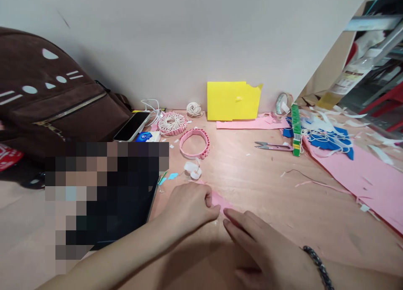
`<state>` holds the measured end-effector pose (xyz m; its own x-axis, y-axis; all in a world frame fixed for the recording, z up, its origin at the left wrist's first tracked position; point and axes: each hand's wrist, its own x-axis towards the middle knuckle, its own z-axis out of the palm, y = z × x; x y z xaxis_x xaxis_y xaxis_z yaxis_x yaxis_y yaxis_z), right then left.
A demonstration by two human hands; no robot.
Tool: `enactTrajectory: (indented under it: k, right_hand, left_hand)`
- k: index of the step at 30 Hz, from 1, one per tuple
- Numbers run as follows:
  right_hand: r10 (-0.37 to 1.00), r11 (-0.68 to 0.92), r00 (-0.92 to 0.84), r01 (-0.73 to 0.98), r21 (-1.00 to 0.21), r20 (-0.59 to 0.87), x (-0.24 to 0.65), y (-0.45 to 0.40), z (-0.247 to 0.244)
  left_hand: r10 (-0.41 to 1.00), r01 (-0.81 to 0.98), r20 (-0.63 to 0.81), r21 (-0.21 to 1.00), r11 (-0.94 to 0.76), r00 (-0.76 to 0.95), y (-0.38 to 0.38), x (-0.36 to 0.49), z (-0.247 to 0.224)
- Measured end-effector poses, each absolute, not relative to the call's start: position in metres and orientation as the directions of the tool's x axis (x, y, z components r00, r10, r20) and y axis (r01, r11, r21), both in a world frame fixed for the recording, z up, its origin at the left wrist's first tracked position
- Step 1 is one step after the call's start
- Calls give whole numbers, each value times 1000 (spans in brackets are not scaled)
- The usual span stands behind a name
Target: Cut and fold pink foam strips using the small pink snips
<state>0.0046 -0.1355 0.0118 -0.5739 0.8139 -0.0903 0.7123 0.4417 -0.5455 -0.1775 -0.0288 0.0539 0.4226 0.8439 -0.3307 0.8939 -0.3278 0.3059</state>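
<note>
Two bare hands are what I've got on my feed, low over a light wood-look tabletop [245,172] with scraps all over it. The pink strip [221,201] lies on the wood between them. Left hand [190,204] has its fingers curled over the strip, but I honestly can't tell if it's pinching. Right hand [261,239] has its fingertips right by the strip, thumb hidden, so can't call that grip either.

Room-wise, a plain pale wall [157,42] backs the table, with a yellow sheet [233,101] propped against it. Brown backpack [53,92] on the left, phone [132,127] beside it. Pink ring [182,146] mid-table, snips [273,146] further right. Far right I see a tilted bottle [349,77], a big pink sheet [371,176] and some red furniture [388,101] past the edge.
</note>
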Motion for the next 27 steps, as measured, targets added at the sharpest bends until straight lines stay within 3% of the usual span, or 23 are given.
enactTrajectory:
  k: [4,12,18,20,23,25,27]
  right_hand:
    - [795,406,-578,730,-550,-181,4,-131,18]
    - [789,438,-598,707,-555,-138,6,-130,15]
    - [784,474,-612,695,-541,-100,6,-130,14]
    - [786,480,-612,694,-536,-90,5,-130,15]
    - [776,506,-625,697,-508,-84,5,-128,14]
    - [767,527,-635,701,-480,-86,6,-128,13]
    - [766,540,-639,703,-462,-76,6,-128,10]
  left_hand:
    - [861,916,-332,251,-314,386,-14,-186,56]
    - [837,921,-396,251,-297,377,16,-204,56]
    - [865,958,-416,183,-222,280,38,-217,59]
    - [896,974,-384,134,-184,222,42,-219,67]
    - [956,981,-219,64,-184,194,29,-213,82]
    - [952,961,-133,77,-266,275,9,-203,86]
    - [901,915,-171,140,-379,399,-14,-194,83]
